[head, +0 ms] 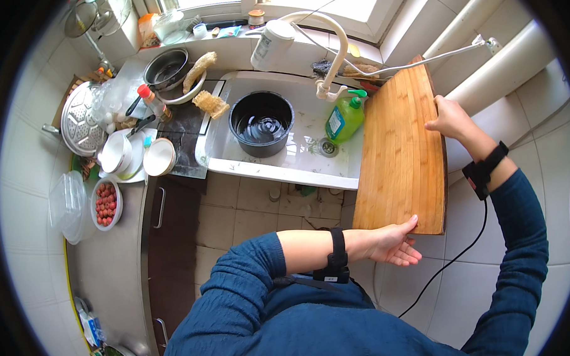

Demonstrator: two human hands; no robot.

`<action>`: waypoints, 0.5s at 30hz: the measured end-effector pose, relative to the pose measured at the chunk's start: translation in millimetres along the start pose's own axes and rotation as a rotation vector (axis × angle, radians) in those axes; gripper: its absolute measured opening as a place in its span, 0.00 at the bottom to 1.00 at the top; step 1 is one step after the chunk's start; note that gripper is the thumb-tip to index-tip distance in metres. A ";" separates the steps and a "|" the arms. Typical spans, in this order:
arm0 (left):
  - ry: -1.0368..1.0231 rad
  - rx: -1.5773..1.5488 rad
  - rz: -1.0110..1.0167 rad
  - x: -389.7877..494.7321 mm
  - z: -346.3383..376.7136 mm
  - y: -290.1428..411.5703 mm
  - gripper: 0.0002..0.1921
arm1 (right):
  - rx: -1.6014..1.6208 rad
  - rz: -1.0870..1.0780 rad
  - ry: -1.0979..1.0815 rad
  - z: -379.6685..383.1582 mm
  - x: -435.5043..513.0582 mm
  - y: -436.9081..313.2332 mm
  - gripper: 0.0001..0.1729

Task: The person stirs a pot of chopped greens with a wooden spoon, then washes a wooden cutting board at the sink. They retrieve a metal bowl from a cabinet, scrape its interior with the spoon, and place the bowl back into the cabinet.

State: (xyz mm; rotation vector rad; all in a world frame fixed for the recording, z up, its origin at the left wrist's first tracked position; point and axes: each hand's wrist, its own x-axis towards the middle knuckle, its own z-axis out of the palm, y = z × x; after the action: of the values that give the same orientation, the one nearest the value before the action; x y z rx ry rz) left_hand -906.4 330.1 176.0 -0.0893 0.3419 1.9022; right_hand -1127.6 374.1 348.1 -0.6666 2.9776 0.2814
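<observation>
A large wooden cutting board (399, 153) lies at the right end of the white sink (285, 171). My right hand (445, 117) grips its far right edge, thumb on top and fingers over the side. At the near edge, my left hand (398, 243) supports the board with the thumb on its top and the other fingers below, palm up. A dark pot (262, 123) with water in it stands in the sink's left part. Between pot and board stands a green pump bottle (346, 119), close to the drain (328, 147). Both wrists wear black straps.
A beige faucet (339, 53) arches over the sink. Left are a loofah piece (211, 104), a metal pan (166, 70), white bowls (159, 157) and a bowl of red fruits (106, 204) on the counter (107, 266). White pipes (500, 68) run beside the board; a black cable hangs from my right wrist.
</observation>
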 end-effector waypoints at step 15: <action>0.565 0.875 0.454 -124.6 -75.2 95.2 0.15 | 0.222 -0.050 0.016 -11.1 -76.9 -127.1 0.09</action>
State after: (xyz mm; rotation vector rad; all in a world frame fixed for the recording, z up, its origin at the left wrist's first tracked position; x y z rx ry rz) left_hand -958.7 166.2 150.8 0.0475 1.6568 1.9663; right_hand -1004.1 290.9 347.3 -0.7175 2.9405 -0.0579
